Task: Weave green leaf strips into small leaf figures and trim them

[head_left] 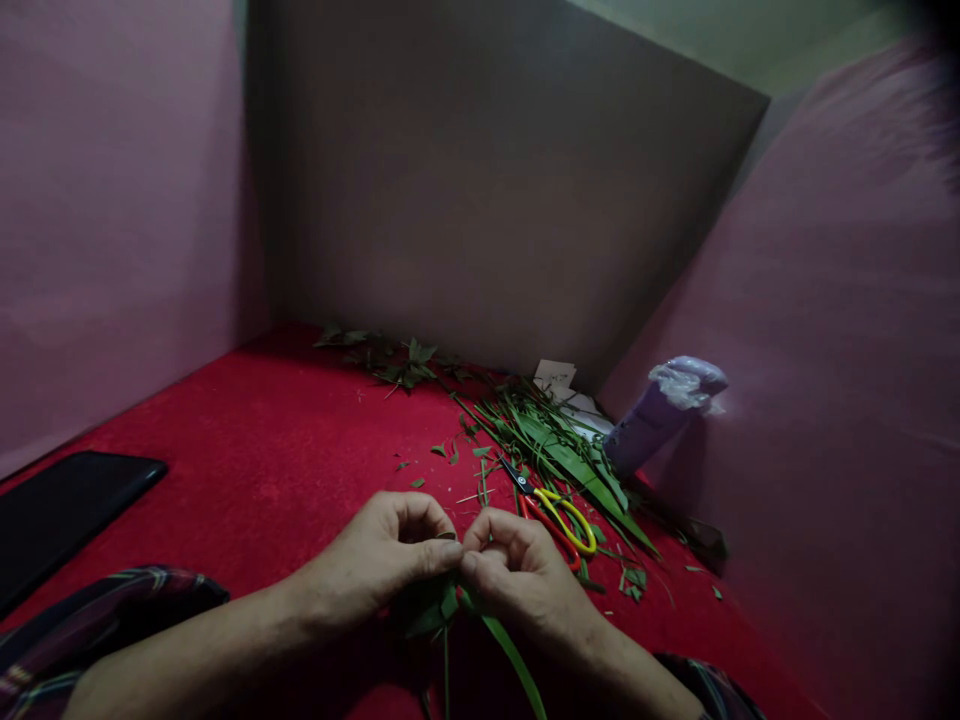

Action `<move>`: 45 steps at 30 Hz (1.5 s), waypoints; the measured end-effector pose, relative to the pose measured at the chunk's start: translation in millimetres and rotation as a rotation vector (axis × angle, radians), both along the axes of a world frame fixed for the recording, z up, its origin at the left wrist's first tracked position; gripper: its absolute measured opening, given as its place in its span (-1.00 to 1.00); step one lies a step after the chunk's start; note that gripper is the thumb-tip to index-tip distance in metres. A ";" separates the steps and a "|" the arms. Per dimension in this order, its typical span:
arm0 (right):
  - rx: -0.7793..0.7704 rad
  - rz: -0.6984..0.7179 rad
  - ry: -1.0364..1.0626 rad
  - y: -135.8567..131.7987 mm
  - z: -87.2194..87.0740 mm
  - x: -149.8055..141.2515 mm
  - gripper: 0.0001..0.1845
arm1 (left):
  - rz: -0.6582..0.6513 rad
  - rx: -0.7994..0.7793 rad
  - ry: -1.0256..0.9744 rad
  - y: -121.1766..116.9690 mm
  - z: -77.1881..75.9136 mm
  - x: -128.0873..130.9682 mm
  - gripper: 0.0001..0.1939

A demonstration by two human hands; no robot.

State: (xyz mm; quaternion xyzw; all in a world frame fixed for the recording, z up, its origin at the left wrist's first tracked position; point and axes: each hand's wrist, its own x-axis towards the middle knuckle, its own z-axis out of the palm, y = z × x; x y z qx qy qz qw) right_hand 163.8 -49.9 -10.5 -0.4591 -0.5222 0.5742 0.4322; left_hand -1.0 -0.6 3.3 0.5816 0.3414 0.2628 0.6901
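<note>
My left hand is closed in a pinch on green leaves, which hang below its fingers. Close against it, my right hand is also closed, thumb and forefinger pressed together at a long green leaf strip that trails down toward me. The fingertips of both hands nearly touch. What lies exactly between them is partly hidden by the fingers. Just beyond my right hand lie scissors with one yellow and one red handle, blades pointing away to the left.
A heap of long green leaves covers the right part of the red surface. Lobed leaves lie along the back wall. A purple plastic-wrapped package leans at the right wall, near white paper. A dark flat device sits left.
</note>
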 end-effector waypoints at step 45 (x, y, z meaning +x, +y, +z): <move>0.185 -0.011 -0.204 -0.5 0.9 4.8 -0.79 | 0.017 0.051 0.021 -1.4 -3.6 -0.3 -0.71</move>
